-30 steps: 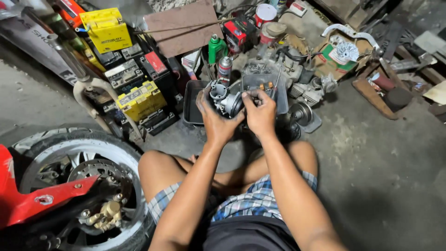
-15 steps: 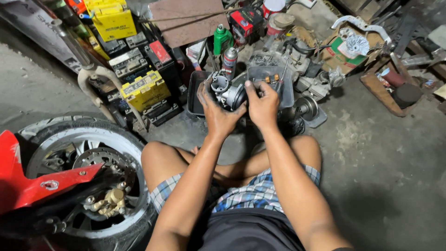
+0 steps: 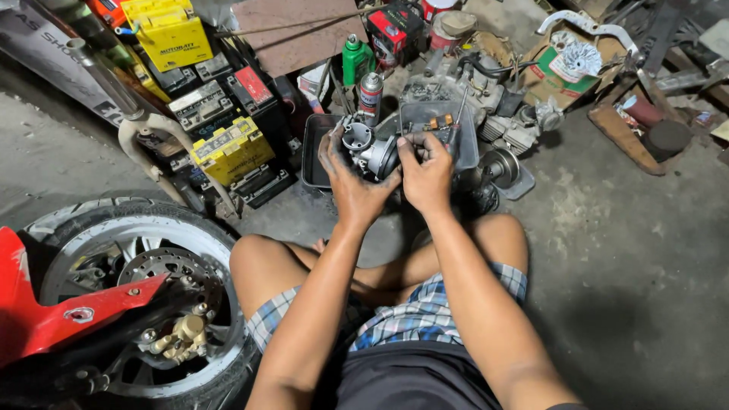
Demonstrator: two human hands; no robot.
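I sit on the concrete floor with my knees bent. My left hand grips a grey metal carburetor from the left and below. My right hand closes on its right side, with a thin tool shaft sticking up past the fingers. The part is held above a dark metal tray and in front of a clear plastic tub with small parts in it.
A motorcycle front wheel with a brake disc and red fender lies at the lower left. Yellow and black batteries are stacked at the upper left. A spray can, a green bottle and engine parts crowd the floor ahead.
Both hands stay on the carburetor and have shifted it slightly. My view has tilted a little, so everything sits a bit lower in the frame.
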